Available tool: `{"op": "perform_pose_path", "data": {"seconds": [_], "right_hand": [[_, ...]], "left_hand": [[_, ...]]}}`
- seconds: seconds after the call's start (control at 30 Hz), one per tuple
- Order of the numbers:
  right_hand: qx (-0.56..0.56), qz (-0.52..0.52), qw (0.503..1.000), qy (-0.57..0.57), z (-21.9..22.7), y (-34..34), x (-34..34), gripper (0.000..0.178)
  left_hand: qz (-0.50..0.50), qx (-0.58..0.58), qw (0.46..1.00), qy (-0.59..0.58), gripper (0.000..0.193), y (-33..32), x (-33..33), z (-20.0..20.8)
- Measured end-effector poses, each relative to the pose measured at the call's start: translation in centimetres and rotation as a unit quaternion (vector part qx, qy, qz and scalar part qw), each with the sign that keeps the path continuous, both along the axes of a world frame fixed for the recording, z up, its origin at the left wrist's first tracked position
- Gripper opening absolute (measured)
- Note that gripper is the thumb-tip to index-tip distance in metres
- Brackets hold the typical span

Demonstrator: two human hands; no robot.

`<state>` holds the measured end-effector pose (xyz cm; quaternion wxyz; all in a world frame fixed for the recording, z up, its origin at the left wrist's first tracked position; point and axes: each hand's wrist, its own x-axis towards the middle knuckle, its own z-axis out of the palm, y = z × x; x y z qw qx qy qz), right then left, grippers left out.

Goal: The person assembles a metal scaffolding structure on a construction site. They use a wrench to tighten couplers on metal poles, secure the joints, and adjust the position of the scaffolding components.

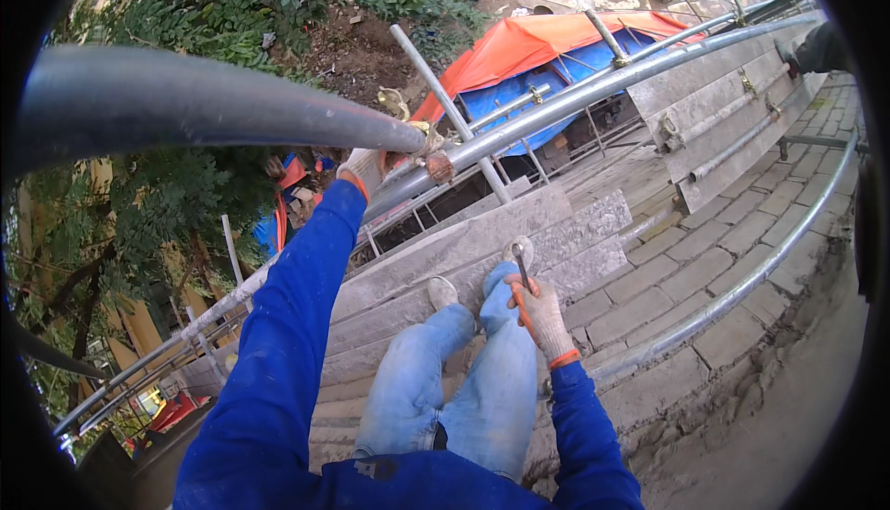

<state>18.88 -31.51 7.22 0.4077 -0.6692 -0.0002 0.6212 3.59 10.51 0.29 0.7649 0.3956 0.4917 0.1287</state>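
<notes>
My left hand, in a pale knit work glove, reaches up to the scaffold joint. It grips a grey scaffold pole; that pole hides most of its fingers. Beside it, a coupler with brown rust and some pale tie material sits where the pole meets a long metal rail. My right hand, gloved with orange on the palm side, is closed around a wrench held above my right thigh. The wrench's round metal head points up and away from me.
Grey planks lie under my feet on the scaffold. A brick surface with a curved metal pipe runs along the right. Beyond the rail, far below, are an orange and blue tarp and trees. Another person's arm shows at far right.
</notes>
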Motion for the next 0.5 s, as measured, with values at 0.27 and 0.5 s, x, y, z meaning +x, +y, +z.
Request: {"op": "perform_pose_path", "data": {"seconds": [0.27,0.5], "right_hand": [[0.096,-0.109,0.985,0.088,1.8,18.0,4.2,0.024],[0.081,-0.111,0.990,-0.033,-4.1,28.6,-5.6,0.025]], "left_hand": [[0.058,-0.091,0.992,-0.067,0.027,0.5,-1.8,-2.8],[-0.016,-0.202,0.978,-0.048,0.038,2.8,0.6,-1.2]]}}
